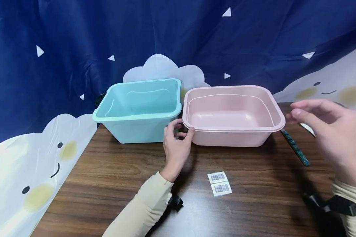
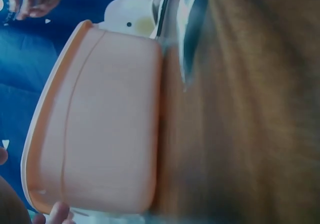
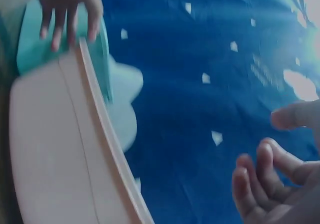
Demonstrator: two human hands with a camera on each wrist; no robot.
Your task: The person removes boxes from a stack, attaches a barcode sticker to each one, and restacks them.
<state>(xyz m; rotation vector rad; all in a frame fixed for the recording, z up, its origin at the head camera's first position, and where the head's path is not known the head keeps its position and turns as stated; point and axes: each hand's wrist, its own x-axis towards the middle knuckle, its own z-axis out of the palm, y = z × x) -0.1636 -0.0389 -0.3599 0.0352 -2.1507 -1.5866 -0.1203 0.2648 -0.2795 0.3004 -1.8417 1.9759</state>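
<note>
The left hand (image 1: 177, 144) is laid against the near left corner of the pink tub (image 1: 234, 131), its thumb and curled fingertips pinching the rim there; in the left wrist view only fingertips are seen at the lower edge, under the pink tub (image 2: 100, 129). The tub stands upright on the wooden table (image 1: 121, 177), directly beyond this hand. Just to the hand's left, and touching or nearly touching the pink tub's side, a teal bin (image 1: 139, 112) is seen, also upright.

The right hand (image 1: 329, 128) is held in the air just off the tub's right rim, fingers loosely spread and holding nothing; whether a fingertip touches the rim cannot be told. In the right wrist view the pink tub (image 3: 60, 154) lies well apart from those relaxed fingers (image 3: 255, 179).

Below the right hand a dark green strip (image 1: 295, 148) lies on the table. Between the two hands, nearer the wrists, two barcode labels (image 1: 219, 183) are seen lying flat.
</note>
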